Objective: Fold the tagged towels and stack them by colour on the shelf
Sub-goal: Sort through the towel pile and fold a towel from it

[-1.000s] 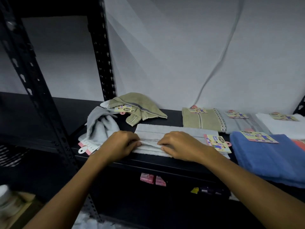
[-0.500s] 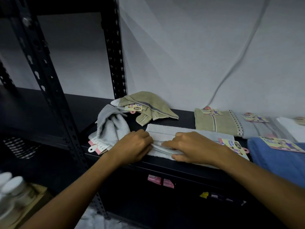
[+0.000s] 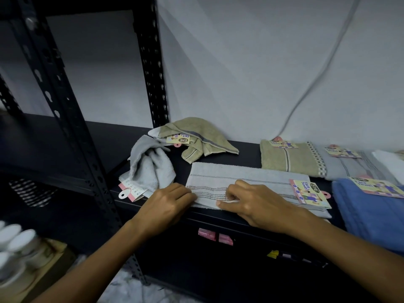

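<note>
While your left hand (image 3: 168, 206) grips the near left corner of the pale grey towel (image 3: 244, 180), your right hand (image 3: 255, 202) pinches its front edge just beside it, thumb along the hem. That towel lies flat on the black shelf (image 3: 244, 149), its tag (image 3: 310, 193) at the right end. To its left sit a crumpled grey towel (image 3: 150, 167) and a crumpled beige towel (image 3: 196, 136); to its right lie a folded beige towel (image 3: 288, 158) and a folded blue towel (image 3: 371, 211).
</note>
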Motion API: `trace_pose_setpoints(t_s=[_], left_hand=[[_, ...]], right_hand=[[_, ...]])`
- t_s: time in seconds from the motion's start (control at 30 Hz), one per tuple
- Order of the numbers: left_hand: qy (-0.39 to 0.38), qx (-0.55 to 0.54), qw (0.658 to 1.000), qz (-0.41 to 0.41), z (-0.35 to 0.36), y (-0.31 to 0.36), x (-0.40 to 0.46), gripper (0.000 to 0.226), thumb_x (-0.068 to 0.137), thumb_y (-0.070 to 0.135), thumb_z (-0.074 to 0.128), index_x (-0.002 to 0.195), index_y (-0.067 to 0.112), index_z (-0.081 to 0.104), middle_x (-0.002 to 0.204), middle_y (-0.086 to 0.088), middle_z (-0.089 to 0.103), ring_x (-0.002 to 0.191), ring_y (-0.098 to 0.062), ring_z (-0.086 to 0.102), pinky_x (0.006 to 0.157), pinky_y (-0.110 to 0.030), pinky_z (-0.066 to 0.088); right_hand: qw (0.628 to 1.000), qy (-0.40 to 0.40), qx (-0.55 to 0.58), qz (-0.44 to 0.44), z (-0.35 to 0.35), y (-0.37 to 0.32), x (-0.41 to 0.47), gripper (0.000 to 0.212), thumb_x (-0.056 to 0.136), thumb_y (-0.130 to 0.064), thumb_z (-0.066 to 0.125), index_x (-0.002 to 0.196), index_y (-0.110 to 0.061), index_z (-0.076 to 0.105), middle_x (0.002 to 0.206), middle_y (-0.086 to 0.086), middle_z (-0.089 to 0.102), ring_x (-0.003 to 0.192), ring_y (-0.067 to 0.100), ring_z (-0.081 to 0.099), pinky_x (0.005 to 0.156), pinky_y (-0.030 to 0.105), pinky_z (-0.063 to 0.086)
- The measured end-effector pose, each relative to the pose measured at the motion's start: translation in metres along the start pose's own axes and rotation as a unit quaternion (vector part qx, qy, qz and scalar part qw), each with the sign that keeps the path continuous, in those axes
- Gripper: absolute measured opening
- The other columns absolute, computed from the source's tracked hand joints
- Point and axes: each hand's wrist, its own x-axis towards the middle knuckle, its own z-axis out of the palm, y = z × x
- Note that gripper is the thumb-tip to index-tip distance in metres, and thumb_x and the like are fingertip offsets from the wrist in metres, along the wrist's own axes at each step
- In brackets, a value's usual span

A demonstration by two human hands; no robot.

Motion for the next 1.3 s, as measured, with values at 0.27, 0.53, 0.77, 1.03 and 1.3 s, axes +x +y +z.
trace_pose_setpoints(t_s=[0.27, 0.53, 0.77, 1.03, 1.3], left_hand=[[-0.025, -0.045, 0.998, -0.027, -0.003, 0.001, -0.015, 0.041, 0.082, 0.002, 0.043, 0.115, 0.006, 0.067, 0.115, -0.007, 0.060, 0.105, -0.022, 0.059, 0.071, -0.034, 0.056], [0.003, -0.077, 0.994, -0.076, -0.004, 0.001, -0.031, 0.039, 0.085, 0.013, 0.048, 0.116, 0.010, 0.072, 0.120, 0.005, 0.069, 0.107, -0.017, 0.058, 0.085, -0.025, 0.054], [0.042, -0.065, 0.981, -0.177, -0.008, 0.030, 0.011, 0.030, 0.086, 0.029, 0.049, 0.094, 0.015, 0.075, 0.093, 0.007, 0.073, 0.104, -0.017, 0.060, 0.077, -0.033, 0.055], [-0.039, -0.108, 0.987, -0.111, 0.012, 0.038, 0.038, 0.038, 0.093, 0.047, 0.049, 0.099, 0.020, 0.075, 0.097, 0.006, 0.068, 0.092, -0.013, 0.062, 0.077, -0.033, 0.052], [-0.003, -0.111, 0.980, -0.167, 0.010, 0.027, 0.038, 0.035, 0.092, 0.046, 0.046, 0.087, 0.019, 0.069, 0.080, 0.008, 0.067, 0.076, -0.015, 0.062, 0.068, -0.028, 0.048]], right_hand=[[1.000, -0.023, -0.007, -0.004, -0.001, -0.003, 0.000, 0.065, 0.067, 0.005, 0.076, 0.125, -0.023, 0.066, 0.093, 0.001, 0.055, 0.077, 0.018, 0.050, 0.046, 0.024, 0.027], [0.999, -0.045, 0.003, 0.010, -0.003, -0.004, -0.004, 0.063, 0.071, 0.002, 0.068, 0.129, -0.024, 0.063, 0.097, -0.003, 0.055, 0.080, 0.017, 0.050, 0.050, 0.022, 0.025], [0.998, -0.050, 0.031, 0.031, -0.008, -0.010, -0.005, 0.049, 0.079, -0.008, 0.049, 0.123, -0.021, 0.066, 0.110, -0.003, 0.062, 0.087, 0.019, 0.055, 0.052, 0.027, 0.043], [0.990, -0.040, 0.008, 0.136, -0.023, 0.000, -0.033, 0.031, 0.093, -0.033, 0.051, 0.117, -0.019, 0.066, 0.101, 0.001, 0.064, 0.094, 0.021, 0.060, 0.064, 0.039, 0.054], [0.979, -0.128, -0.007, 0.156, -0.039, 0.019, -0.068, 0.029, 0.096, -0.018, 0.052, 0.123, -0.017, 0.062, 0.107, 0.003, 0.062, 0.100, 0.024, 0.056, 0.077, 0.044, 0.053]])
